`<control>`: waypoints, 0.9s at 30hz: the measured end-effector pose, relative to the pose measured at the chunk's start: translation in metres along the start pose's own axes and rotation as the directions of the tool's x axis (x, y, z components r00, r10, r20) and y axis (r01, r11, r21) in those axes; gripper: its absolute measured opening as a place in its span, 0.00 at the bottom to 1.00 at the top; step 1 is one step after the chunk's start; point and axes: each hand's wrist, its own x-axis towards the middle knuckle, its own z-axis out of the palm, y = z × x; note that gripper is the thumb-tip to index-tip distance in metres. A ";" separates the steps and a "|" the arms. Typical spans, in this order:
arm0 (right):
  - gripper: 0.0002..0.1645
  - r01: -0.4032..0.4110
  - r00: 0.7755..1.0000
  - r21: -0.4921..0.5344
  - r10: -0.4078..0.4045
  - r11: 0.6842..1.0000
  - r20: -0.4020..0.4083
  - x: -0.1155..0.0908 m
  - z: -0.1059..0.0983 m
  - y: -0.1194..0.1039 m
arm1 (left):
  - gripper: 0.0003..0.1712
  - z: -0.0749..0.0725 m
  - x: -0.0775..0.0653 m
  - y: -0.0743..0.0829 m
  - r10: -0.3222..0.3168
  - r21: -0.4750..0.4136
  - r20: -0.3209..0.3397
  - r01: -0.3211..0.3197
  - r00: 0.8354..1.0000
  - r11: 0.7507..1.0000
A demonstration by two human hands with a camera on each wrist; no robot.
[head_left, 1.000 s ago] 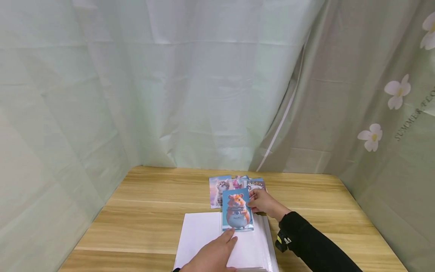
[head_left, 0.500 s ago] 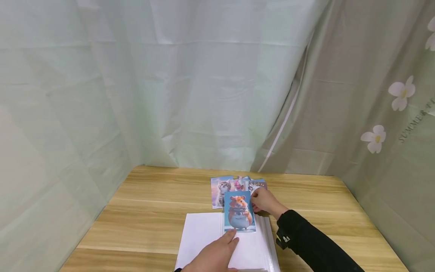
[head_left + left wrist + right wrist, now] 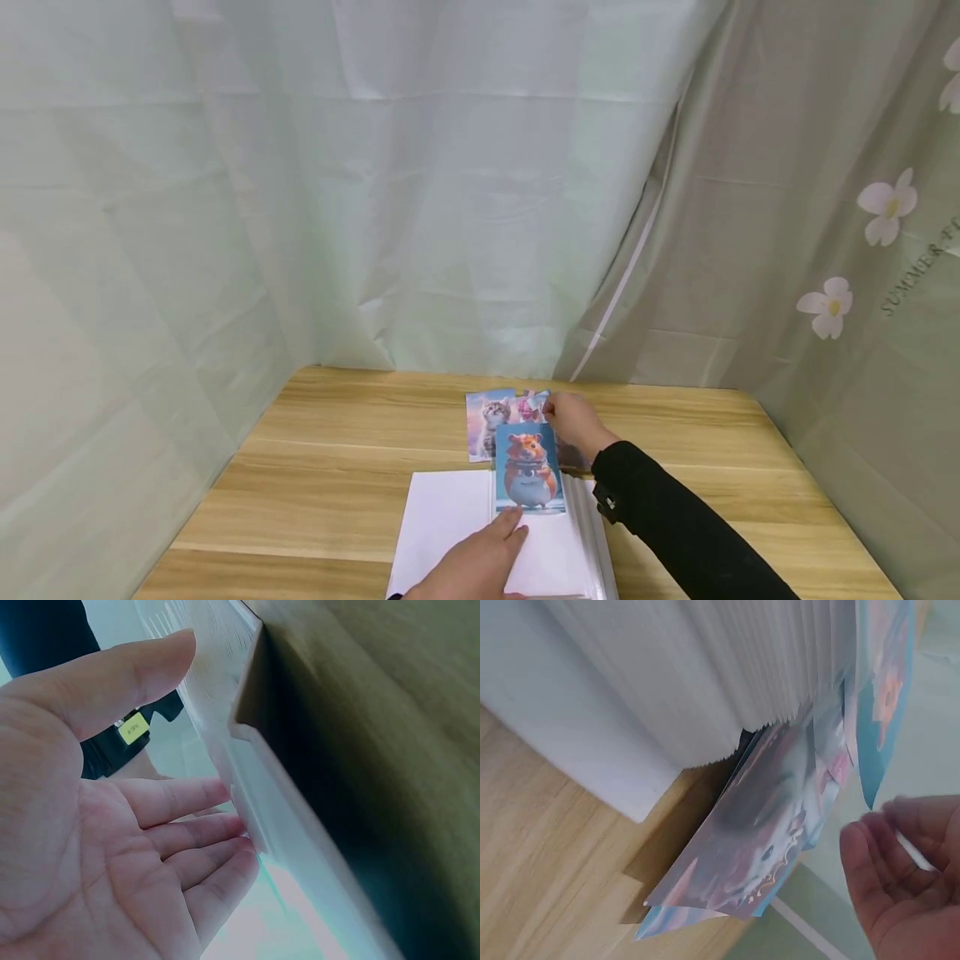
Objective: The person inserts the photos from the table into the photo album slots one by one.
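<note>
A white album (image 3: 442,517) with sleeve pages lies open on the table. A blue hamster picture card (image 3: 528,475) lies over its right page and juts past the far edge; whether it sits in a sleeve I cannot tell. My left hand (image 3: 472,558) rests on the page, a fingertip at the card's lower edge; in the left wrist view, its fingers are extended by the album cover (image 3: 300,817). My right hand (image 3: 577,423) is at the card's far right corner. In the right wrist view its loosely bent fingers (image 3: 885,855) appear just off that corner, holding nothing visible.
Beyond the album lie a kitten card (image 3: 480,425) and a pink card (image 3: 528,407), overlapping. A card with a crowned animal (image 3: 757,832) lies beneath my right hand. A wooden table (image 3: 300,483) extends around them, with hanging curtains (image 3: 465,208) behind and at the sides.
My right hand has moved from the hamster card's right edge up and left to its far corner, now covering the crowned-animal card. My left hand keeps its place on the album.
</note>
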 end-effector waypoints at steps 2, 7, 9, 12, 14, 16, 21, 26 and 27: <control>0.03 0.074 0.997 -0.023 -0.074 0.997 0.024 0.001 0.002 -0.002 | 0.44 0.000 0.000 0.000 -0.003 -0.010 0.006 0.003 1.000 1.000; 0.10 0.161 0.982 -0.003 -0.160 0.987 0.098 0.000 0.008 -0.006 | 0.44 0.002 0.001 -0.001 0.001 -0.020 0.009 0.000 1.000 1.000; 0.11 0.153 0.981 0.012 -0.153 0.988 0.118 0.000 0.009 -0.007 | 0.44 0.002 0.000 -0.001 0.002 -0.026 0.007 -0.002 1.000 1.000; 0.12 0.141 0.980 0.030 -0.144 0.989 0.139 0.001 0.010 -0.008 | 0.43 0.003 0.000 -0.001 0.001 -0.034 0.002 -0.001 1.000 0.999; 0.12 0.135 0.980 0.046 -0.141 0.990 0.143 0.001 0.010 -0.009 | 0.44 0.003 0.000 -0.002 0.004 -0.030 0.001 -0.004 1.000 1.000; 0.13 0.132 0.979 0.060 -0.140 0.989 0.148 0.001 0.010 -0.010 | 0.44 0.003 0.000 -0.002 0.009 -0.024 -0.002 -0.009 1.000 1.000; 0.14 0.089 0.984 0.083 -0.101 0.993 0.145 0.001 0.012 -0.012 | 0.45 0.003 0.000 -0.002 0.020 -0.007 -0.009 -0.020 1.000 1.000; 0.15 0.112 0.983 0.064 -0.120 0.992 0.141 0.002 0.016 -0.010 | 0.44 0.003 0.000 -0.001 0.021 -0.008 -0.012 -0.021 1.000 1.000; 0.15 0.123 0.982 0.058 -0.130 0.991 0.140 0.003 0.016 -0.009 | 0.44 0.003 0.000 -0.001 0.021 -0.008 -0.012 -0.021 1.000 1.000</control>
